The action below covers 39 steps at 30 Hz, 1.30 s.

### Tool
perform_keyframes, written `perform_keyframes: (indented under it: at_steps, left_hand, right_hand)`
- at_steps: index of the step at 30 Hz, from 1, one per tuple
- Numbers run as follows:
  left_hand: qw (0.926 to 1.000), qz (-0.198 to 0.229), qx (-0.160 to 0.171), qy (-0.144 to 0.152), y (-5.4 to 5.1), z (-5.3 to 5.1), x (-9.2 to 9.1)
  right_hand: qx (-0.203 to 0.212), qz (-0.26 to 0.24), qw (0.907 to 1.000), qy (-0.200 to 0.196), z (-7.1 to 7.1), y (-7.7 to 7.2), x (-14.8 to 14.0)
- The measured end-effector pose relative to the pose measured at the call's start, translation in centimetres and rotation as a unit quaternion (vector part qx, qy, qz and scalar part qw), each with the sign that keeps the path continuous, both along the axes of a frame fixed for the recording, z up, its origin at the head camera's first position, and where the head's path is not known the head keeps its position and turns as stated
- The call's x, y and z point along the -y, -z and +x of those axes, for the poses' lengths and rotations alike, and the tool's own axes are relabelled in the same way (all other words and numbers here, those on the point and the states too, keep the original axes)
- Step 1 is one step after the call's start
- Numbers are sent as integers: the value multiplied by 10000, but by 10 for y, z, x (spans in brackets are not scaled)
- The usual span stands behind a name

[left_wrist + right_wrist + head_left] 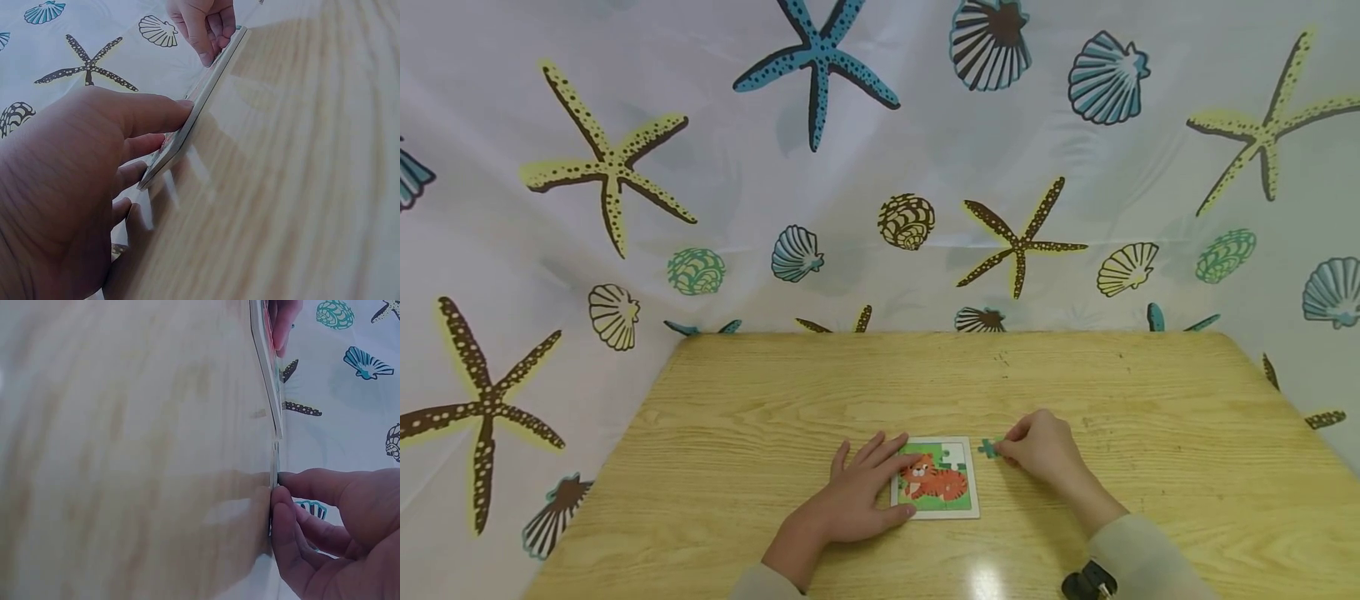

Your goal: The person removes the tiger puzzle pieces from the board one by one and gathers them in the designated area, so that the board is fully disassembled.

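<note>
A small jigsaw puzzle point(973, 479) in a white frame lies on the table, with an orange striped tiger on green. White backing shows in a gap at its upper right. My left hand point(859, 497) rests on the puzzle's left side, fingers spread and the thumb point(169, 114) touching the near edge. Just right of the frame, my right hand point(1047, 450) pinches a teal-green puzzle piece point(987, 448) between thumb and fingers, low at the tabletop. Seen from the right wrist, the piece is thin and edge-on, largely covered by the fingertips point(283, 497).
The wood-grain table point(760, 392) extends around the puzzle. Behind it and at both sides hangs a white cloth point(850, 292) printed with starfish and shells. A black device point(1088, 581) sits by the right sleeve point(1142, 554).
</note>
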<state>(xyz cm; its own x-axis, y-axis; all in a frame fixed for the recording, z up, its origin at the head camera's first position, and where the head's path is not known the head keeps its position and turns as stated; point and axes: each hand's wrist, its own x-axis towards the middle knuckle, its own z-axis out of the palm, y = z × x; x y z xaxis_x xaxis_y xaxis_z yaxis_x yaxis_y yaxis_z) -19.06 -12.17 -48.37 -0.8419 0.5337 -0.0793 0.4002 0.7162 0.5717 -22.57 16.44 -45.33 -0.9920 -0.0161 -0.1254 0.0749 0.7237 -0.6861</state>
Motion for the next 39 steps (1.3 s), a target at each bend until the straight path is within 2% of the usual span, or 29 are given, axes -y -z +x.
perform_keyframes:
  at_steps: [11, 20, 29, 35, 39]
  left_hand:
    - [10000, -72, -42, 11, -1, 0, 0]
    - [10000, -40, 10, 14, 0, 2, 0]
    - [9999, 18, -99, 120, -1, 2, 0]
    - [9998, -95, -49, 167, 0, 3, 1]
    - [9998, -123, 12, 183, -1, 3, 1]
  right_hand:
    - [222, -97, 9997, 31, 0, -3, -3]
    - [223, -251, 9994, 8, 1, -2, -5]
    - [206, -454, 9987, -67, 2, -7, 2]
    - [318, -763, 9959, -367, 3, -6, 8]
    - [293, -887, 9918, -872, 4, -4, 12]
